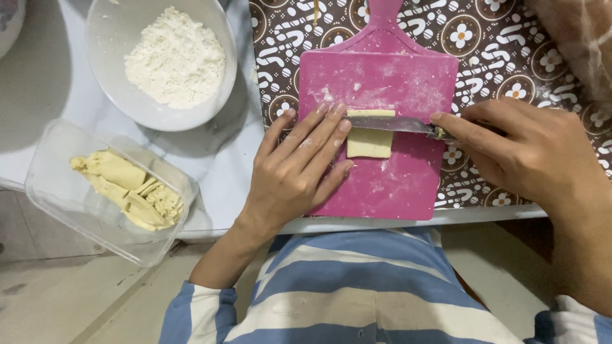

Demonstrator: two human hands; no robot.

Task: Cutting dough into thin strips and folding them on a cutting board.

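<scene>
Right hand (pixel 535 150) grips knife (pixel 392 124), blade partway across dough (pixel 370 135); left hand (pixel 299 165) flat, steadying. Scraps (pixel 127 188) already boxed.

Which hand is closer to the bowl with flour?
Left. The left hand lies on the pink board, just right of and below the bowl; the right hand holds the knife farther right.

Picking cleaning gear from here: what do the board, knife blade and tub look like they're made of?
Board: likely plastic, matte pink, moulded in one piece with its handle, dusted with flour. Knife blade: metal, grey and shiny, held in the right hand. Tub: clear plastic by its see-through walls; dough scraps show inside.
</scene>
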